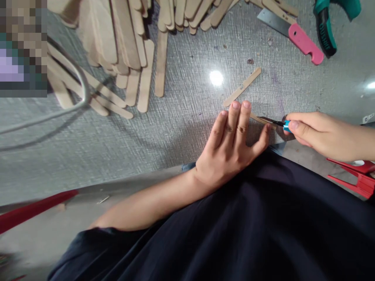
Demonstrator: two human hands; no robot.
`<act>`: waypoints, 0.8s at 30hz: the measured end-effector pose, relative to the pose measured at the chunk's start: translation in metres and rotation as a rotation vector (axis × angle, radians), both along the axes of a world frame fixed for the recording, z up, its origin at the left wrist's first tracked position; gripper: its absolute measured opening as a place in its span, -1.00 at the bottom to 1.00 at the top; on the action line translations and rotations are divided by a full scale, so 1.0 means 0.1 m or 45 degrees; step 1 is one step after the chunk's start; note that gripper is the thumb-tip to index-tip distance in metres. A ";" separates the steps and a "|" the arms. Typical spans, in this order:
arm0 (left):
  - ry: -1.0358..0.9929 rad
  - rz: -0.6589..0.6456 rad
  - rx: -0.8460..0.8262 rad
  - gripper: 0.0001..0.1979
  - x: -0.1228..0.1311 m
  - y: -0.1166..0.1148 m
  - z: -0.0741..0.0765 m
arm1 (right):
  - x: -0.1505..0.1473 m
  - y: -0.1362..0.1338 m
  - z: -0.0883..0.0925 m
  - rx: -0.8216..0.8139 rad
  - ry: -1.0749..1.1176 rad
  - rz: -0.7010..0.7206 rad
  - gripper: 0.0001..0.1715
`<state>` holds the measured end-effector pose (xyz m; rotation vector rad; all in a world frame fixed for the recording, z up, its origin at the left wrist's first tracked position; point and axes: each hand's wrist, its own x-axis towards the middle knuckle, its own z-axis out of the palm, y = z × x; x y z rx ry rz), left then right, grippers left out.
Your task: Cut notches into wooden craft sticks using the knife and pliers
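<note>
My right hand (325, 132) is closed round a utility knife (286, 125) with a blue body, most of it hidden in the fist. Its dark blade points left and lies along a narrow wooden craft stick (255, 117) on the table. My left hand (227, 148) rests palm down with its fingers stretched out, and its thumb tip reaches the stick by the blade. Part of that stick is hidden near the index finger. Another craft stick (249, 81) lies slantwise just beyond the left fingertips.
Many wooden craft sticks (125, 39) are heaped at the back left on the grey table (175, 128). A pink-handled cutter (304, 41) and green-black pliers (326, 33) lie at the back right. A grey cable (84, 86) loops in from the left. Red chair parts (360, 179) show below the table edge.
</note>
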<state>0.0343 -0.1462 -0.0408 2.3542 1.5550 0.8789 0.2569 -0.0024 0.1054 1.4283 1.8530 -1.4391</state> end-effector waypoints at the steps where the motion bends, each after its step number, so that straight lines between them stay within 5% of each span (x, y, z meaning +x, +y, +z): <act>1: 0.002 0.001 0.002 -0.05 0.00 0.00 0.00 | 0.00 -0.01 0.00 0.010 -0.009 0.004 -0.19; 7: 0.204 0.049 0.285 -0.27 -0.06 0.00 -0.02 | -0.03 -0.04 0.04 0.036 -0.083 0.037 -0.24; 12: 0.044 0.021 0.181 -0.20 -0.15 -0.06 -0.11 | -0.02 0.05 0.09 0.091 -0.173 0.148 -0.23; 18: 0.010 -0.001 0.260 -0.31 -0.20 -0.10 -0.04 | -0.02 0.19 0.14 0.156 -0.147 0.297 -0.33; 24: -0.029 0.018 0.048 -0.29 -0.18 -0.17 -0.13 | -0.04 0.33 0.16 0.292 -0.154 0.511 -0.28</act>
